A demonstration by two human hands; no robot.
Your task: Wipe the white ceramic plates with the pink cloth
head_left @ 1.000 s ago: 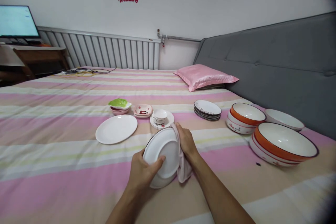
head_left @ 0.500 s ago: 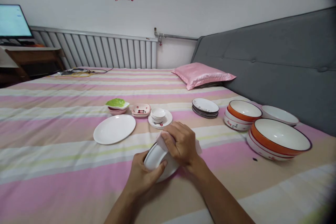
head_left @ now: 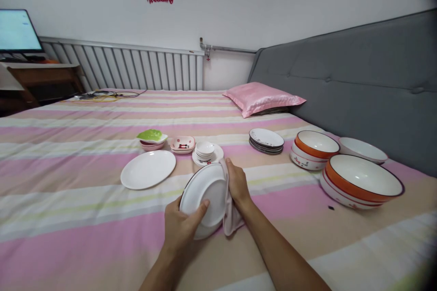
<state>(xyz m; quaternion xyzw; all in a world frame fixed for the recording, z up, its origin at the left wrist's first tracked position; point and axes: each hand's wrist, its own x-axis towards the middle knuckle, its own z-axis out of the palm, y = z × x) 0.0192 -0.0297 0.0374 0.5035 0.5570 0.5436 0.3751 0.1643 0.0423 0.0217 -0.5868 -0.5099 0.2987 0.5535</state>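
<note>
A white plate (head_left: 212, 198) with a dark rim is held tilted above the bed, its underside facing me. My left hand (head_left: 182, 223) grips its left edge, thumb lying across the underside. At the plate's right edge my right hand (head_left: 237, 184) is closed on a pale pink cloth (head_left: 232, 218), which folds over the rim and hangs down. The right fingers are partly hidden behind the cloth and plate. Just beyond the plate stands a stack of small white bowls (head_left: 205, 149) on small saucers (head_left: 218, 153).
A white oval plate (head_left: 148, 170), a green leaf-shaped dish (head_left: 150, 135) and pink dishes (head_left: 182, 143) lie to the left. Stacked plates (head_left: 266, 137), orange-banded bowls (head_left: 365, 179) and a pink pillow (head_left: 262, 97) are on the right. A grey headboard (head_left: 358, 63) borders the bed.
My right hand and the cloth have moved from over the plate's top to its right edge. More of the plate's underside now faces me, and the cloth hangs lower.
</note>
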